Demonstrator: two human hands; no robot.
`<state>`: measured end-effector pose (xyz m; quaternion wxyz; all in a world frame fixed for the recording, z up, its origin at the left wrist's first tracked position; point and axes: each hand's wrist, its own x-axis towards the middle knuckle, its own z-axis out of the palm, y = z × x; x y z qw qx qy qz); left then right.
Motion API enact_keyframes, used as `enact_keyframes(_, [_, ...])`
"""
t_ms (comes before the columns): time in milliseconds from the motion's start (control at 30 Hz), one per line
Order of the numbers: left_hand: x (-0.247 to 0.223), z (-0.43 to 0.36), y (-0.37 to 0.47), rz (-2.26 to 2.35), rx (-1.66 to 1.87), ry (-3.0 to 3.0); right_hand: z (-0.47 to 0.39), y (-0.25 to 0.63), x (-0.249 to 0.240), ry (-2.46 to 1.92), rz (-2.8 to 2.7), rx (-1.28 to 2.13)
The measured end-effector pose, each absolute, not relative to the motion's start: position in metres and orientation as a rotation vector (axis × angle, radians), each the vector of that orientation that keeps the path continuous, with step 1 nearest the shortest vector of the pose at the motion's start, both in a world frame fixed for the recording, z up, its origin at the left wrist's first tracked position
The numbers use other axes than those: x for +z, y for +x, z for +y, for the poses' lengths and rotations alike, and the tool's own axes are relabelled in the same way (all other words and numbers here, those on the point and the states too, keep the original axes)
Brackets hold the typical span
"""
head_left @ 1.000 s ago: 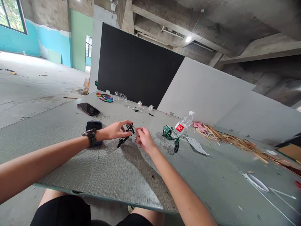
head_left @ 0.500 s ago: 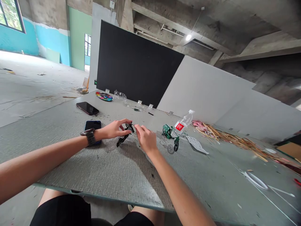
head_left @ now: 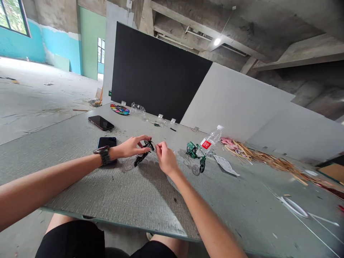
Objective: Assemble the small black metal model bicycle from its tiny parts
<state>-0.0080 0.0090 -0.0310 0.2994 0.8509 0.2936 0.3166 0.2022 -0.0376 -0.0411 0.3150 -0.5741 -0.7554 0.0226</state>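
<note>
A small black model bicycle (head_left: 141, 157) is tilted over the table, gripped between the thumb and fingers of my left hand (head_left: 131, 147). Close by on its right, the fingers of my right hand (head_left: 165, 156) are pinched together around something thin that points at the bicycle; its kind is too small to make out. Part of the bicycle is hidden behind my left fingers. Further right stands a green model bicycle (head_left: 192, 149) with a dark front wheel, touched by neither hand.
Two phones lie at the left, a dark phone (head_left: 101, 123) and another phone (head_left: 110, 142) partly under my watch. A paint palette (head_left: 119, 109) is at the back. A plastic bottle (head_left: 212, 138), a paper sheet (head_left: 225, 165), wood strips (head_left: 266, 157) and a white cable loop (head_left: 294, 207) are rightward.
My right hand has drawn slightly away from the black bicycle, its fingers still pinched. The left hand keeps the same hold. The whole view has shifted a little.
</note>
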Motion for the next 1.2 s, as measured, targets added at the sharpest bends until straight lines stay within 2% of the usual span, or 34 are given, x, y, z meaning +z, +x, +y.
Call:
enact_keyframes(100, [-0.03,0.008,-0.007,0.784,0.838,2.258,-0.035,0.197,-0.043,-1.42,-1.778,0.427])
enact_keyframes(167, [-0.03,0.008,-0.007,0.785,0.834,2.257,-0.035,0.196,-0.043,-1.404,-1.738,0.485])
enact_keyframes(400, [-0.031,0.011,-0.007,0.805,0.822,2.271,-0.045,0.198,-0.039,-1.592,-2.112,-0.221])
enact_keyframes(500, [-0.031,0.011,-0.008,0.802,0.832,2.273,-0.044,0.197,-0.04,-1.664,-2.2,-0.299])
enact_keyframes(600, [-0.028,0.008,-0.008,0.808,0.833,2.282,-0.042,0.195,-0.041,-1.589,-2.08,-0.08])
enact_keyframes(867, [-0.023,0.001,-0.007,0.831,0.816,2.281,-0.04,0.184,-0.034,-1.325,-1.336,1.051])
enact_keyframes(933, [-0.024,0.002,-0.006,0.831,0.82,2.281,-0.04,0.183,-0.033,-1.287,-1.265,1.182])
enact_keyframes(1033, [-0.024,0.003,-0.005,0.839,0.82,2.28,-0.039,0.185,-0.035,-1.355,-1.397,0.977])
enact_keyframes(1200, [-0.025,0.004,-0.005,0.84,0.798,2.279,-0.042,0.194,-0.038,-1.536,-1.947,0.148])
